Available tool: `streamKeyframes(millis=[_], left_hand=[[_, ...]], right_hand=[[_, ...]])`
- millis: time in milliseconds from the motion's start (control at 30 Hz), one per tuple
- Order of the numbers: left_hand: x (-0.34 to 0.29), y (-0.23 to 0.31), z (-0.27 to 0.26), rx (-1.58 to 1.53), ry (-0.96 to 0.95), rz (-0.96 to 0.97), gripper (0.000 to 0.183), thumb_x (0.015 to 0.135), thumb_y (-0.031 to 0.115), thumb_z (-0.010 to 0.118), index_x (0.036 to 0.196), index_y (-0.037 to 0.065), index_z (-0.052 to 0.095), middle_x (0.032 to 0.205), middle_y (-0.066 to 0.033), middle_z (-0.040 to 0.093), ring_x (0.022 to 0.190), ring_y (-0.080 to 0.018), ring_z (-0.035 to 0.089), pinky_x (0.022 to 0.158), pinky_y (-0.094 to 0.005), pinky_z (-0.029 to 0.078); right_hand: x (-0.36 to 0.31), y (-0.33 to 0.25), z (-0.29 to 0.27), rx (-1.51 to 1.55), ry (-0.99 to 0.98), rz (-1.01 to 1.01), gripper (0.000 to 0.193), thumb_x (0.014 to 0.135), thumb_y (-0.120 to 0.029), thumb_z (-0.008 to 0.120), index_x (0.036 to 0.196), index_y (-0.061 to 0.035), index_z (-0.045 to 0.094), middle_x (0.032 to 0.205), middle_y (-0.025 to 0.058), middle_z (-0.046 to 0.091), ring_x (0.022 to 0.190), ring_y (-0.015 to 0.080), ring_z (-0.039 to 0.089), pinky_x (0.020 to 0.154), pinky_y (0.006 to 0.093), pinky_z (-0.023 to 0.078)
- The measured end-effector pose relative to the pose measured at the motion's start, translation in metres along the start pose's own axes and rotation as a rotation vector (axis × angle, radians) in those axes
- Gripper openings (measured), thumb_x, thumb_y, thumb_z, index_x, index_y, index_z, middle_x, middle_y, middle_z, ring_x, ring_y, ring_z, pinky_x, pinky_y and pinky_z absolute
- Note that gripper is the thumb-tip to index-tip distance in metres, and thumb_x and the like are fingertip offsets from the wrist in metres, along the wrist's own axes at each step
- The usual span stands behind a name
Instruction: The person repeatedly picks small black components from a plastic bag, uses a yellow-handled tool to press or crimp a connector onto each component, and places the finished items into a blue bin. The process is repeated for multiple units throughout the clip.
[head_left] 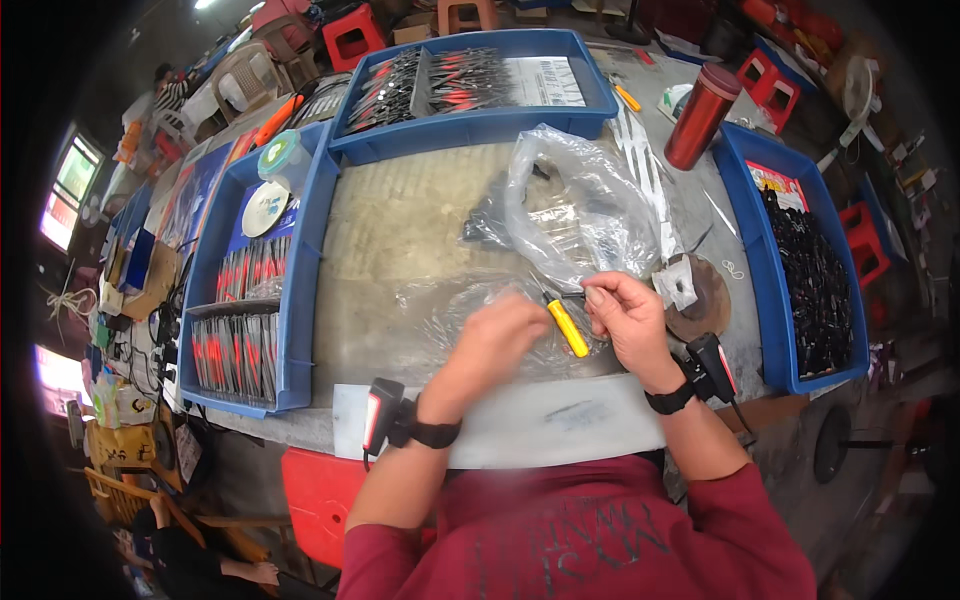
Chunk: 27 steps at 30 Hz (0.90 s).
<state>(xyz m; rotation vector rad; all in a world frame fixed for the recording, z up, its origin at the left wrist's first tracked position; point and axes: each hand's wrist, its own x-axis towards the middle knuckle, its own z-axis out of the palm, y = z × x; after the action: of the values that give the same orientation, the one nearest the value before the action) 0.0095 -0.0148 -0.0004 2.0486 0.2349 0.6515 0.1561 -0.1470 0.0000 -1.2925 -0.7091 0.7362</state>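
My left hand (497,335) is closed, knuckles up, over the near end of a small tool with a yellow handle (568,330). My right hand (625,315) pinches the tool's thin dark tip near a crumpled clear plastic bag (575,205). Both hands hover over a flat clear plastic sheet (450,310) on the grey worktable (400,220). A black band with a small device sits on each wrist.
Blue trays ring the table: one at the back (475,125) with red-and-black tools, one on the left (300,250) with packaged tools, one on the right (760,260) with black parts. A red metal flask (702,115) stands at the back right. Red stools stand beyond.
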Motion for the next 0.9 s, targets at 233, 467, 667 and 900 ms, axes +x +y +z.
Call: streamKeyframes(millis=[233,467,667,900], left_hand=[[0.0,0.01,0.014,0.4,-0.192,0.172,0.019,0.07,0.0,0.062,0.087,0.008,0.066,0.082,-0.0085,0.06,0.073,-0.0264,0.06,0.064,-0.0356,0.049],[-0.001,0.015,0.024,0.532,-0.197,0.254,0.017,0.068,0.001,0.058,0.083,0.008,0.064,0.08,-0.0074,0.059,0.07,-0.0256,0.06,0.057,-0.0363,0.048],[-0.003,0.019,0.026,0.517,-0.175,0.188,0.007,0.072,0.004,0.057,0.078,0.004,0.06,0.074,-0.0085,0.056,0.07,-0.0254,0.059,0.056,-0.0364,0.047],[0.007,0.012,0.003,-0.326,0.082,-0.261,0.009,0.085,0.008,0.059,0.09,0.002,0.062,0.074,-0.0009,0.057,0.061,-0.0107,0.052,0.054,-0.0235,0.042]], right_hand=[[0.002,0.003,-0.002,0.039,-0.014,-0.013,0.013,0.089,-0.007,0.057,0.099,0.0011,0.059,0.081,-0.004,0.056,0.07,0.0005,0.048,0.059,0.0157,0.039],[0.002,0.003,-0.002,0.039,-0.032,-0.025,0.014,0.088,-0.007,0.057,0.099,0.0015,0.059,0.083,-0.0033,0.058,0.073,0.0009,0.05,0.062,0.0159,0.041],[0.003,0.001,-0.003,0.039,-0.019,-0.039,0.014,0.088,-0.008,0.057,0.099,0.0013,0.06,0.083,-0.0035,0.058,0.073,0.001,0.05,0.062,0.0163,0.041],[0.001,-0.003,-0.004,0.043,0.007,-0.053,0.016,0.088,-0.008,0.058,0.099,0.0025,0.059,0.085,-0.0026,0.059,0.075,0.0021,0.052,0.065,0.0174,0.043]])
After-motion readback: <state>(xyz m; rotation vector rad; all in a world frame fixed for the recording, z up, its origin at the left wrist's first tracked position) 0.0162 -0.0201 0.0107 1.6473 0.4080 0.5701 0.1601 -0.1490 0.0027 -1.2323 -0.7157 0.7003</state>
